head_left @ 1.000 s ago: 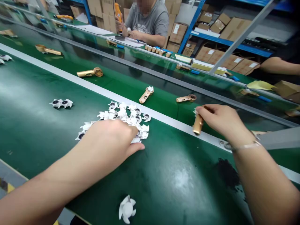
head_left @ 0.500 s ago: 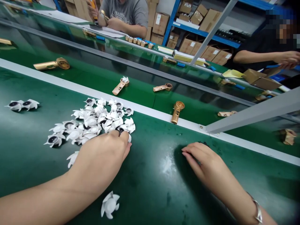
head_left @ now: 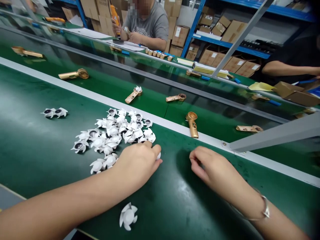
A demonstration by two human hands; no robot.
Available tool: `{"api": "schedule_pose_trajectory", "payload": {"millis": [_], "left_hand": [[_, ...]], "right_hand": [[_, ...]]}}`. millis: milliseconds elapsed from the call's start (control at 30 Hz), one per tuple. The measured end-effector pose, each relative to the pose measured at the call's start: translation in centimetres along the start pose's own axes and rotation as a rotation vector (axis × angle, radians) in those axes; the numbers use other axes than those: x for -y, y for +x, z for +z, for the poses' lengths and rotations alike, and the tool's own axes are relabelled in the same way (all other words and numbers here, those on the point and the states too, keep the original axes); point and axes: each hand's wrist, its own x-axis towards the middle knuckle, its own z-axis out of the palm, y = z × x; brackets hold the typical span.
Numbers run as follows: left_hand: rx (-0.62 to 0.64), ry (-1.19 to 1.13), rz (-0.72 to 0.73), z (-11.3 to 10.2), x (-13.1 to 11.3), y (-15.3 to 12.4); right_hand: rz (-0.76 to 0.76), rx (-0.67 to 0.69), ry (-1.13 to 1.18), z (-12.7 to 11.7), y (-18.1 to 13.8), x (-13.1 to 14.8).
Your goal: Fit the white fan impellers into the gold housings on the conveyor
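Observation:
My left hand [head_left: 140,161] is closed at the near right side of a pile of white fan blades [head_left: 113,128]. A bit of a white fan blade [head_left: 159,155] shows between its thumb and forefinger; the hand hides the rest. To the right, my right hand [head_left: 210,163] hovers over the green table, fingers curled toward the thumb, with nothing visible in them. One loose fan blade [head_left: 128,216] lies below my left forearm. Some blades in the pile show dark round hubs, others their smooth white caps.
Gold fan housings, one upright-looking [head_left: 192,125], lie on the green belt [head_left: 155,108] beyond a white rail [head_left: 165,126]. One housing [head_left: 133,95] carries a white blade. A grey strut [head_left: 275,131] crosses at right. Two people work across the line, near shelves of cartons [head_left: 220,58].
The view has shifted, so most things sit further right. My hands have come closer together, the left drawing slightly off the pile. The gold housings have slid left along the rail.

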Motion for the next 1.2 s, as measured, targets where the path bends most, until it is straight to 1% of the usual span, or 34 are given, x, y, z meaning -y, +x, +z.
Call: {"api": "schedule_pose_trajectory", "payload": {"millis": [33,67,100,167,233,267,333,400,467,633,767,900,1033,1100,1200], "left_hand": [[0.003,-0.041,0.007,-0.1,0.2,0.0],[0.014,-0.135,0.011,-0.2,0.4,0.1],[0.034,-0.290,0.007,-0.4,0.6,0.1],[0.089,-0.750,-0.003,-0.6,0.9,0.2],[0.133,-1.232,-0.004,-0.7,1.0,0.3],[0.140,-1.401,0.004,-0.7,0.9,0.4],[0.138,-1.605,0.020,-0.5,0.7,0.4],[0.129,-1.669,0.030,-0.2,0.5,0.4],[0.123,-1.655,0.041,0.0,0.4,0.3],[0.121,-1.597,0.028,0.1,0.5,0.3],[0.128,-1.601,0.036,0.1,0.6,0.3],[0.128,-1.619,0.041,0.2,0.6,0.3],[0.129,-1.642,0.030,0.2,0.6,0.2],[0.112,-1.682,0.030,0.2,0.5,0.1],[0.037,-1.777,0.016,0.0,0.5,0.2]], "right_hand": [[0.025,-0.019,0.052,0.1,1.0,0.0],[0.052,-0.047,0.104,0.1,1.9,0.1],[0.078,-0.082,0.153,0.1,2.8,0.3],[0.116,-0.154,0.247,-0.2,4.0,1.3],[0.115,-0.200,0.336,-0.8,4.4,3.0],[0.091,-0.211,0.387,-1.2,4.3,3.9],[0.020,-0.223,0.472,-1.7,3.9,5.6],[-0.030,-0.229,0.509,-1.9,3.5,6.6],[-0.035,-0.229,0.496,-1.8,3.2,6.9],[-0.031,-0.244,0.458,-1.2,3.2,6.6],[-0.067,-0.240,0.450,-1.3,3.2,6.5],[-0.060,-0.232,0.454,-1.2,3.5,6.3],[-0.097,-0.266,0.385,-1.0,3.1,6.3],[-0.145,-0.274,0.339,-1.1,2.5,6.5],[-0.311,-0.302,0.276,-1.8,2.4,6.5]]}}
